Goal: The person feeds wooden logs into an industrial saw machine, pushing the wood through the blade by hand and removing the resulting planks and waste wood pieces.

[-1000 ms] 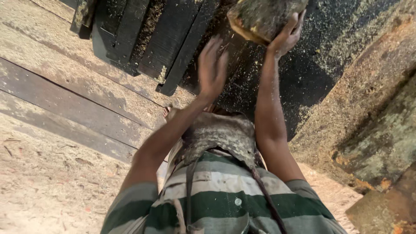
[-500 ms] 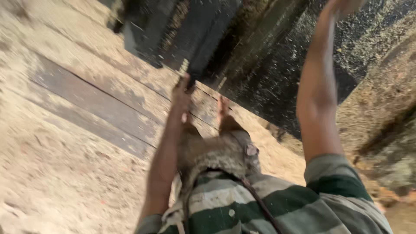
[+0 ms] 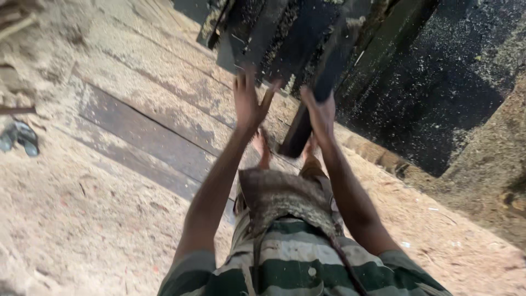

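Note:
Both my arms reach forward over a sawdust-covered floor. My left hand (image 3: pixel 249 101) is raised with its fingers spread and holds nothing. My right hand (image 3: pixel 320 114) is beside it, palm away from me, thumb apart, blurred by motion; it overlaps a dark plank (image 3: pixel 304 129) that slants up from near my bare feet (image 3: pixel 263 149), but I see no grip on it. I wear a green and white striped shirt (image 3: pixel 296 268) and a dusty wrap.
Several dark planks (image 3: pixel 257 33) lean together at the top, beside a black, speckled pit (image 3: pixel 449 93). Worn floorboards (image 3: pixel 137 131) run diagonally through the sawdust. A pair of sandals (image 3: pixel 19 137) lies at the left edge. A sawdust bank (image 3: pixel 493 181) rises at the right.
One second ago my right hand held a chunk of log high up; that chunk is gone from view. Both hands have come down in front of me, and the camera has swung left.

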